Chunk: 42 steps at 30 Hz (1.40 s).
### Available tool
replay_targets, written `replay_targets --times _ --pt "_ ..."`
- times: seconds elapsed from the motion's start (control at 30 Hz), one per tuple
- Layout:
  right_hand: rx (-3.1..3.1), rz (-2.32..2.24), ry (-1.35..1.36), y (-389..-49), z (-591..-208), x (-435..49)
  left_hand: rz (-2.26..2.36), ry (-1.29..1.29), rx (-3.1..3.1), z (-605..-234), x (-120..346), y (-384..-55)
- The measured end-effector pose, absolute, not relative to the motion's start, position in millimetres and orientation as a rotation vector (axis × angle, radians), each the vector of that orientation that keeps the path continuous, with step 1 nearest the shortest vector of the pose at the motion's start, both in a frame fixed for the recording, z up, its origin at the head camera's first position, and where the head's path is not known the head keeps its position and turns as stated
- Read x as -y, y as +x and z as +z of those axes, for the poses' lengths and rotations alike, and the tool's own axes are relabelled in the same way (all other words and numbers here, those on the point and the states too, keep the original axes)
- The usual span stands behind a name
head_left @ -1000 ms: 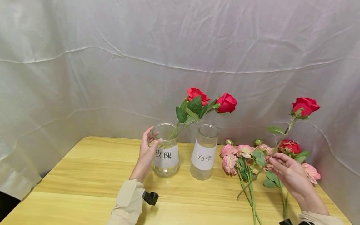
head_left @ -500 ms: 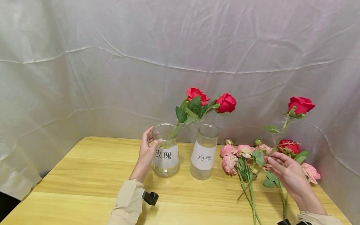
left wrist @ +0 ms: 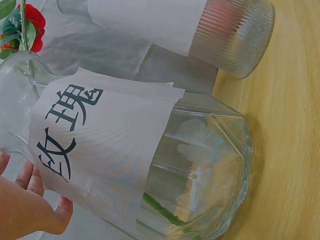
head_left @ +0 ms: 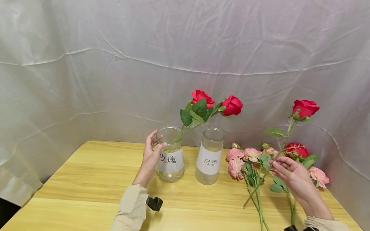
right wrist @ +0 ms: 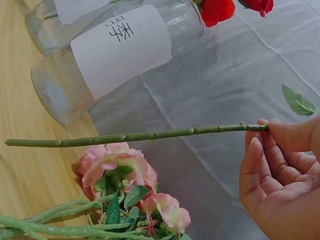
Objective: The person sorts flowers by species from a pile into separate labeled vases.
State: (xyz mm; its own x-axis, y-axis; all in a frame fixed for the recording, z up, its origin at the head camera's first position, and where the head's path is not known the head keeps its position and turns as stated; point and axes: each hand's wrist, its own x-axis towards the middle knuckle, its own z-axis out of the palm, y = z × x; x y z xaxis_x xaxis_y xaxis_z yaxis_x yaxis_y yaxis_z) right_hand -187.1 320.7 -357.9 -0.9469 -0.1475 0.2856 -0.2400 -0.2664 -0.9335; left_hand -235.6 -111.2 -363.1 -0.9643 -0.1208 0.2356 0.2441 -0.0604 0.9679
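At the right of the head view, the right hand [head_left: 297, 183] pinches a red rose [head_left: 305, 108] by its stem [right wrist: 135, 136] between thumb and fingers, holding it upright and slanted above the pink flowers [head_left: 235, 167] on the table [head_left: 95, 179]. Compared with one second ago, hand and rose sit slightly farther left in the frame. Near the centre, the left hand [head_left: 151, 154] grasps the wide glass vase [head_left: 170, 176] high up, both unmoved; two other red roses [head_left: 231, 106] lean rightward from it, above the narrower vase [head_left: 212, 143].
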Motion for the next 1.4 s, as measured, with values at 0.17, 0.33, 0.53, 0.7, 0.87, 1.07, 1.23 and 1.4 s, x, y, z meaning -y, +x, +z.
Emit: replay_targets --times 0.17,0.33,0.53,0.7,0.87,1.07,1.23,1.4 --pt "1.887 2.393 0.464 -186 -357 -318 -2.118 -0.13 1.962 -363 111 -235" --pt "1.892 2.389 0.436 -187 -357 -313 -2.12 -0.128 1.957 -364 111 -235" --pt "1.911 2.364 0.418 -184 -356 -307 -2.113 -0.126 1.961 -363 111 -234" --pt "1.908 2.339 0.458 -182 -356 -301 -2.112 -0.128 1.96 -363 112 -235" --pt "1.993 2.264 0.467 -182 -355 -291 -2.111 -0.134 1.957 -363 112 -235" --pt "2.122 2.11 0.393 -178 -354 -276 -2.118 -0.141 1.951 -363 112 -235" --pt "2.15 2.038 0.36 -176 -353 -265 -2.124 -0.142 1.948 -363 112 -236" --pt "2.221 2.0 0.298 -173 -353 -258 -2.123 -0.144 1.949 -363 111 -236"
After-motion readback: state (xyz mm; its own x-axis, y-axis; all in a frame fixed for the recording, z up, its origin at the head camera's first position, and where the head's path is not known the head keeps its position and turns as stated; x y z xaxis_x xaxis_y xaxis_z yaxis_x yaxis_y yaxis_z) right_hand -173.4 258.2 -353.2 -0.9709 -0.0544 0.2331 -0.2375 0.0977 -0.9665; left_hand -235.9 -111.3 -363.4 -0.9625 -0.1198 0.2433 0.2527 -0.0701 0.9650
